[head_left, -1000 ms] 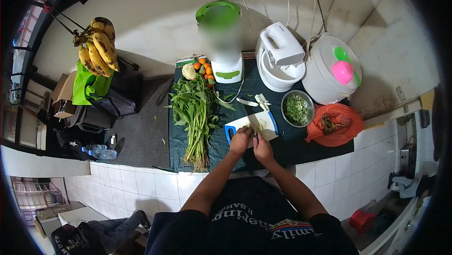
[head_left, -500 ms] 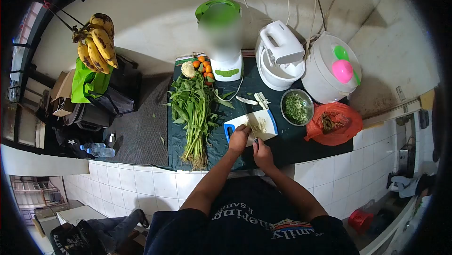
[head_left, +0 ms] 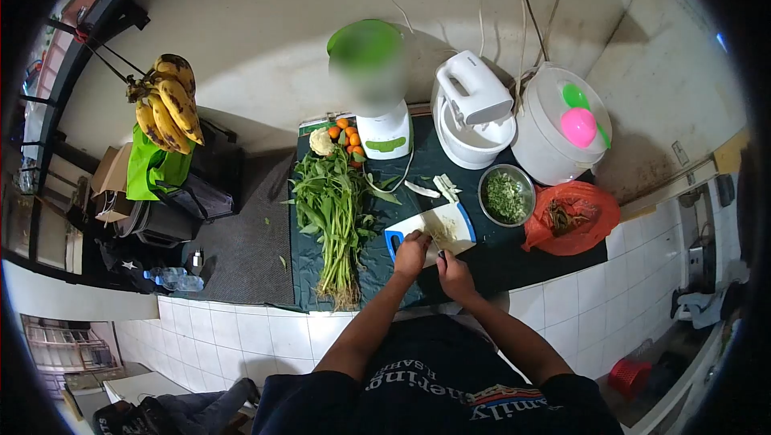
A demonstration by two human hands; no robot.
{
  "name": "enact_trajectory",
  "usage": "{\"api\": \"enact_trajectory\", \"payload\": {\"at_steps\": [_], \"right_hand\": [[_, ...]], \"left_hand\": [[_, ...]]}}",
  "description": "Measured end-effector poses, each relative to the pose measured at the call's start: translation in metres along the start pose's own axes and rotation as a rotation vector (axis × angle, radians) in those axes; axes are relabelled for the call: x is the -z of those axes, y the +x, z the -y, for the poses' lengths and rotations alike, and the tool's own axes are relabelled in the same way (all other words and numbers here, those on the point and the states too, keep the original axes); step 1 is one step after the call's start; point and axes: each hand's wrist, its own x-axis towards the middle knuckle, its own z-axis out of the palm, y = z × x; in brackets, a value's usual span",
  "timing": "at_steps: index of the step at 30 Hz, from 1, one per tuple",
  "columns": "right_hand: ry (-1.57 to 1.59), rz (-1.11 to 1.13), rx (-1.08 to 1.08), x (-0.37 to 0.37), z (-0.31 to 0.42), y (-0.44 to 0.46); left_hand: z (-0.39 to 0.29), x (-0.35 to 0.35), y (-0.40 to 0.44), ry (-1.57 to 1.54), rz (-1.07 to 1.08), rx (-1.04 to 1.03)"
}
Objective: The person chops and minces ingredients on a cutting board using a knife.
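Observation:
A white cutting board with a blue edge [head_left: 459,220] lies on the dark green cloth, with finely chopped pale bits [head_left: 446,233] on it. My right hand [head_left: 455,276] is closed round the dark handle of a knife [head_left: 441,254], whose blade is over the board. On the board's left part, beside the blue handle slot, my left hand [head_left: 412,253] has its fingers bent and closed; what they hold is hidden. Behind the board are cut white pieces [head_left: 446,188]. To its right stands a metal bowl [head_left: 531,183] of chopped greens [head_left: 504,196].
Leafy green stalks [head_left: 333,218] lie at left, with a cauliflower [head_left: 321,142] and orange fruits [head_left: 353,139] behind. A blender [head_left: 384,134], a stand mixer [head_left: 474,114] and a white lidded container [head_left: 554,142] line the wall. An orange plastic bag [head_left: 590,218] sits at right.
The whole view has shifted, so the scene sits lower in the frame. Both hands keep nearly the same places at the board, the knife still in the right one.

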Motion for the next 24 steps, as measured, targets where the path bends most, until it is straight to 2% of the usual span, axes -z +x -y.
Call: {"api": "enact_trajectory", "payload": {"at_steps": [4, 9, 13, 15, 19, 24], "right_hand": [[-0.082, -0.003, 0.057, -0.007, -0.008, -0.008], [-0.125, -0.087, 0.055, -0.019, -0.015, 0.006], [-0.122, -0.078, 0.079, -0.014, -0.010, 0.027], [-0.095, -0.004, 0.007, -0.006, -0.003, 0.030], [-0.093, 0.028, 0.008, 0.000, -0.003, 0.016], [-0.135, -0.050, 0.055, -0.007, -0.008, -0.005]], "left_hand": [[-0.004, 0.001, -0.001, 0.023, 0.016, 0.039], [0.003, -0.003, -0.001, 0.046, 0.016, -0.021], [-0.003, 0.000, -0.004, -0.011, -0.028, -0.028], [0.002, 0.000, -0.005, 0.078, 0.052, -0.043], [0.007, -0.003, -0.006, 0.092, 0.034, -0.080], [0.005, -0.004, -0.002, 0.141, 0.039, -0.056]]}}
